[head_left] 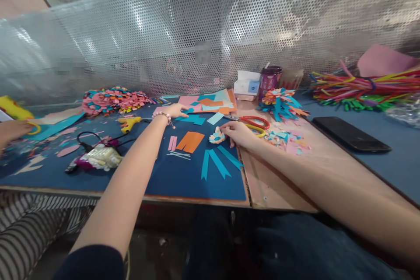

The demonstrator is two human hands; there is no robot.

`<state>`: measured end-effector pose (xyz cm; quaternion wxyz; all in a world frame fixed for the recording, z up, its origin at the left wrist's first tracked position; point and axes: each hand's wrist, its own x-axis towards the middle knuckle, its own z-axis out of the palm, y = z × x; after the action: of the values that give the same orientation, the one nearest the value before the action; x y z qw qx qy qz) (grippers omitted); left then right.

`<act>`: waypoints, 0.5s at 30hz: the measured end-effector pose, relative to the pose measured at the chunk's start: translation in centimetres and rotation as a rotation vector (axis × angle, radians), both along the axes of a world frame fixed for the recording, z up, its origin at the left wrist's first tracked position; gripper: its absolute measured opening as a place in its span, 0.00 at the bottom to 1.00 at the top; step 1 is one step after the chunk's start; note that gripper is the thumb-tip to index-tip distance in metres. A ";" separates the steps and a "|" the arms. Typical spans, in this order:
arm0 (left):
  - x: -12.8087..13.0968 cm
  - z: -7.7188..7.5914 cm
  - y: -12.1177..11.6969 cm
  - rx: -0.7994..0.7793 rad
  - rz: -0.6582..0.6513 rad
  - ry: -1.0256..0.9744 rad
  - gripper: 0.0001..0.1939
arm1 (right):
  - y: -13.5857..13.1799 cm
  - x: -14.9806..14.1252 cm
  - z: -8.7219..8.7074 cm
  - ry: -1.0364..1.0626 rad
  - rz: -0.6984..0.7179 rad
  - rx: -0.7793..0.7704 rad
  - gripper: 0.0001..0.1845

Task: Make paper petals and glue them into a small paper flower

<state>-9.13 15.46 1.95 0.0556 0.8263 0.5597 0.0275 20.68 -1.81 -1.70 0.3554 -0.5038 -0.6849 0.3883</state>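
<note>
My left hand (175, 110), with a bead bracelet on the wrist, reaches far forward and lies flat on blue paper scraps (193, 119) beside a stack of coloured paper sheets (213, 101); its fingers look stretched out. My right hand (236, 133) rests on the table with its fingers curled round a small paper flower (216, 136) of orange, blue and white bits. Red-handled scissors (254, 121) lie just beyond the right hand. An orange paper piece (190, 141) and blue paper strips (218, 162) lie on the dark blue mat (170, 179) in front of me.
A yellow glue gun (128, 123) and its cable lie left of the mat. Finished paper flowers (113, 99) sit far left, another (280, 103) near a dark jar (269, 79). A black phone (351, 134) and coloured sticks (364, 87) are at right. Another person's hand (11, 131) is at the left edge.
</note>
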 end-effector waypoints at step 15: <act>-1.0 0.3 -0.7 0.394 0.050 0.001 0.17 | -0.3 -0.1 0.2 0.022 -0.021 -0.006 0.09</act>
<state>-10.11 14.81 2.26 -0.1082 0.8070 0.5639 0.1378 20.54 -2.12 -1.48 0.3652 -0.5078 -0.6746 0.3921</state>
